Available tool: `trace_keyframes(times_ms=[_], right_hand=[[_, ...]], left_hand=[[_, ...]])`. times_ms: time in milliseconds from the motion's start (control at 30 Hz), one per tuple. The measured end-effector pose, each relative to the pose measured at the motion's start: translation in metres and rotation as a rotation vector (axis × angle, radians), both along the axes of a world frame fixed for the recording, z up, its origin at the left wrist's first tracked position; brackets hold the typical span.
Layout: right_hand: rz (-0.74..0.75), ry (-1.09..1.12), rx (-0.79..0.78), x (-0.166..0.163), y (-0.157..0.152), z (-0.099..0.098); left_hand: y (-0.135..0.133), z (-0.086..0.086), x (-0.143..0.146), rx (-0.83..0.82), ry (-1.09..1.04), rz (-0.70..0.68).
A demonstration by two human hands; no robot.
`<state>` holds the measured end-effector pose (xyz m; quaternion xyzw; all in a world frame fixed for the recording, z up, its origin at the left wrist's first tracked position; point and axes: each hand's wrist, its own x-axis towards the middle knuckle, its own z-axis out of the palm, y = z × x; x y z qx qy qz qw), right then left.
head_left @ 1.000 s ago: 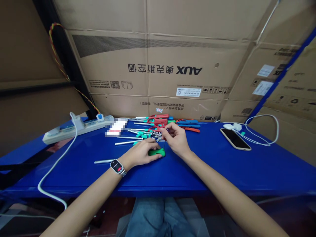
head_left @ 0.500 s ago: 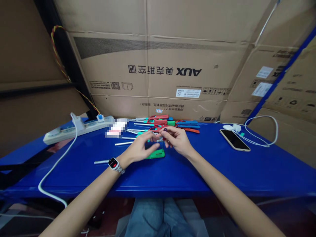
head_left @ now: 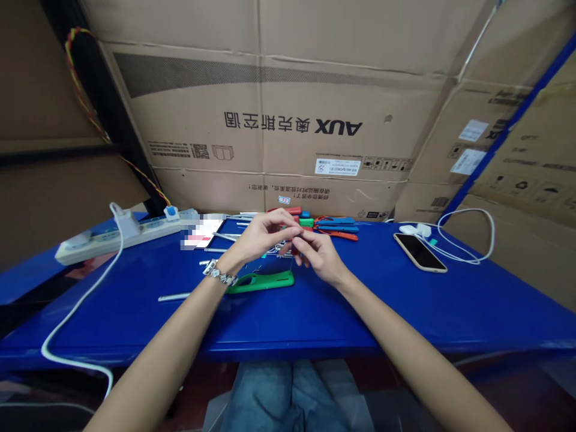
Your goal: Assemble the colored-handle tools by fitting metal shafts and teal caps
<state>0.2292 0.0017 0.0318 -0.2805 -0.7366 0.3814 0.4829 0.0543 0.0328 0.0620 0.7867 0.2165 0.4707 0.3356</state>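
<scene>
A green long-necked lighter [head_left: 270, 281] with a metal tube lies on the blue table below my hands. My right hand [head_left: 321, 255] is closed above its right end, round a small screwdriver whose thin shaft [head_left: 291, 263] points down to the green body. Most of the screwdriver is hidden by my fingers. My left hand [head_left: 270, 233] is closed too, its fingertips pinched together against those of the right hand at the tool's top. What the left fingers grip is hidden.
Red, blue and green lighters [head_left: 335, 222] lie in a pile behind my hands. On the left stand a power strip [head_left: 130, 234] and a partly blurred phone [head_left: 209, 231]. A phone [head_left: 420, 252] and white cable [head_left: 488, 240] lie right. Cardboard [head_left: 288, 90] walls the back.
My left hand has gone from spread fingers to a pinch at the right hand's fingertips, rising off the green lighter. The right hand stays over the lighter's end. The view has shifted slightly.
</scene>
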Motion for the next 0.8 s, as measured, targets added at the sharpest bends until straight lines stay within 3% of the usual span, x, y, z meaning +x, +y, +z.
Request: trace_keyframes(times_ms=[167,400,500,700,800], right_hand=[[0.015,0.025,-0.021,-0.004,-0.002,-0.002],[-0.196,0.191,-0.064,-0.015,0.002,-0.013],[-0.157,0.146,-0.064,-0.012,0.002,-0.012],[-0.006,-0.033,0.045,-0.002,-0.004,-0.005],[-0.028,-0.036,0.074,-0.005,-0.004,-0.008]], left_hand=[[-0.004,-0.005,0.002,0.022,-0.012,0.020],[-0.005,-0.012,0.009,0.056,-0.147,0.097],[-0.008,-0.012,0.008,0.021,-0.147,0.098],[-0.013,-0.011,0.000,-0.052,-0.051,-0.027],[-0.011,-0.014,0.003,-0.061,-0.108,-0.002]])
